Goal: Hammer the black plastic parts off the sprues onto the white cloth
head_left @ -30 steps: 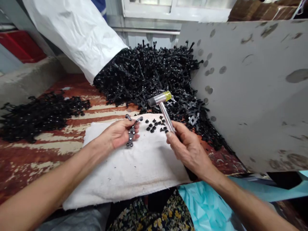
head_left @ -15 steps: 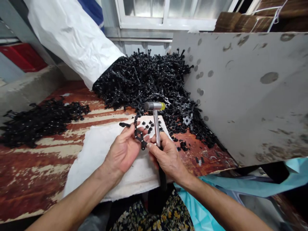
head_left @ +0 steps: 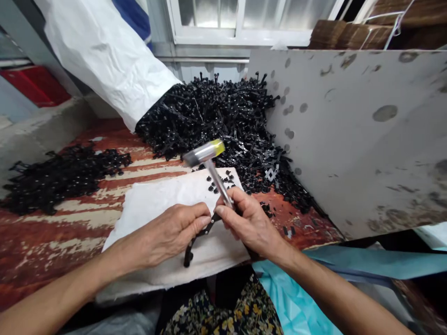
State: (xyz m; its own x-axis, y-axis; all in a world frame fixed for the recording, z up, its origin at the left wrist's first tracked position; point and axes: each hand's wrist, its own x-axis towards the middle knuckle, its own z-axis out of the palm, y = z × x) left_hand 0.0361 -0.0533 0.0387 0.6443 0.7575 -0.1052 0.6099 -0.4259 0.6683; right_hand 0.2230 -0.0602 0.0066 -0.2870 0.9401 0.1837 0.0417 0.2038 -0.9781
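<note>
Over the white cloth pad (head_left: 150,200), my left hand (head_left: 178,228) is closed on a black jointed linkage (head_left: 200,235), whose one end hangs down below the fingers. My right hand (head_left: 249,218) grips a mallet (head_left: 216,179) with a metal shaft; its head, tilted and a little blurred, has a yellow face on the right and a dark one on the left. The fingertips of my right hand also touch the upper end of the linkage. Several small black round pieces (head_left: 213,187) lie on the pad beyond my hands.
A large heap of black parts (head_left: 216,111) spills from a white sack (head_left: 115,60) behind the pad. A smaller pile of black linkages (head_left: 66,177) lies on the worn red tabletop (head_left: 70,232) at left. A grey board (head_left: 349,139) stands along the right side.
My left hand has turned from palm up to back up, swinging the linkage down toward me. The mallet head has tipped to the left.
</note>
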